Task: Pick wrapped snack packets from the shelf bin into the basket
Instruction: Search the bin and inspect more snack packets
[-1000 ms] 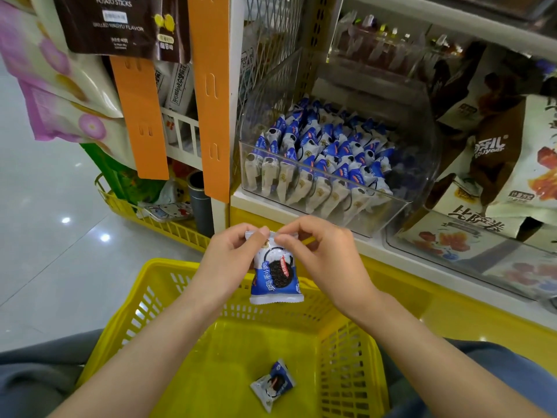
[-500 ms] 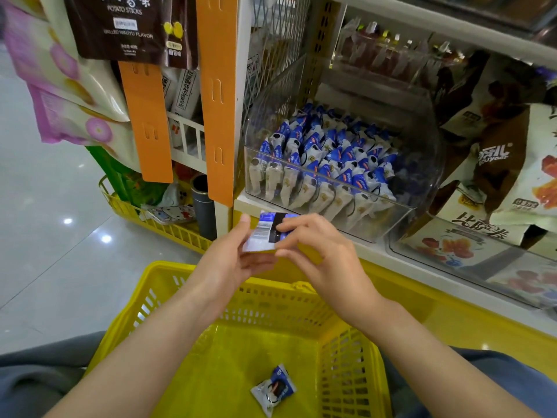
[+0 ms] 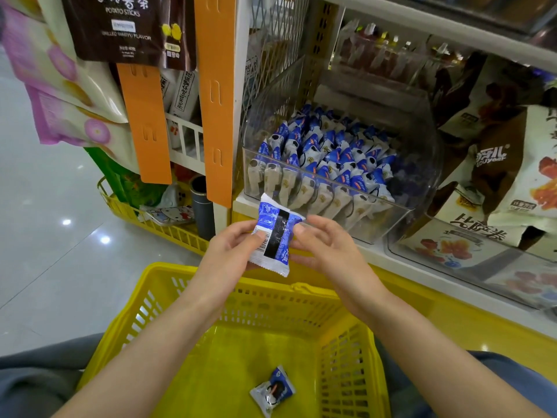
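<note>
A blue-and-white snack packet [image 3: 275,236] shows its back side with a black seam strip, held above the far rim of the yellow basket [image 3: 168,300]. My left hand [image 3: 232,251] pinches its left edge, thumb on the barcode. My right hand [image 3: 319,245] touches its right edge with thumb and fingertips. A second packet [image 3: 272,389] lies on the basket floor. The clear shelf bin [image 3: 404,218] behind my hands holds several rows of the same packets [image 3: 325,164].
Orange hanging strips [image 3: 215,98] and hanging snack bags [image 3: 126,28] stand left of the bin. Larger snack bags [image 3: 506,164] fill the shelf to the right. Another yellow basket [image 3: 156,227] sits on the floor at the left. The yellow shelf base [image 3: 452,321] runs under the bin.
The packet has been turned over from its front to its back and lifted slightly. Both hands stayed on it above the basket rim.
</note>
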Demonstrator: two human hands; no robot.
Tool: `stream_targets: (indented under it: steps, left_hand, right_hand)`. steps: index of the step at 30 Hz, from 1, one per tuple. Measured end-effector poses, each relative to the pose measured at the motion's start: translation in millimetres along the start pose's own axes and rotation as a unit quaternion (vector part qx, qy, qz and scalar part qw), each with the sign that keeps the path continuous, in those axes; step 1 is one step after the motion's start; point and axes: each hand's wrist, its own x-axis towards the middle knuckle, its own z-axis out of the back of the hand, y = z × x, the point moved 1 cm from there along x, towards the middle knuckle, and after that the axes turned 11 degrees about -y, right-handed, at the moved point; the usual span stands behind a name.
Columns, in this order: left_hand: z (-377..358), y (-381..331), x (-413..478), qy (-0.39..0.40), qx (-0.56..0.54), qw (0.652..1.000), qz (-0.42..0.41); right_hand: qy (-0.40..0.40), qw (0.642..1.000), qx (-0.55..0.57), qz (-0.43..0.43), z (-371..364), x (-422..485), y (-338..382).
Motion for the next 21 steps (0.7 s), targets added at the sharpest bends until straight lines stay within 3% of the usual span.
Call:
stream_targets:
  steps: [3,5,9,15,21]
  left_hand:
    - [-2.4,1.3,-0.9,0.018,0.003,0.999,-0.028]
    - [-1.6,3.7,0.3,-0.014,0.068,0.991,-0.111]
    - [-1.4,10.5,-1.6,-0.042,0.227,0.937,-0.264]
    - [-0.1,13.2,1.2,0.001,0.228,0.940,-0.254]
    - [2.3,15.0,-2.9,0.008,0.306,0.905,-0.294]
  right_hand:
    - [0.056,0.998,-0.025,-0.026,-0.6,-2.0,0.0]
    - [0.048,0.998,-0.024,-0.020,-2.9,-2.6,-0.2]
    - [0.010,0.999,-0.047,0.006,-7.8,-2.8,-1.3]
    - [0.007,0.998,-0.062,0.017,-7.6,-1.6,-7.8]
    - [-0.016,0.986,-0.142,0.087,-8.2,-1.3,-14.6]
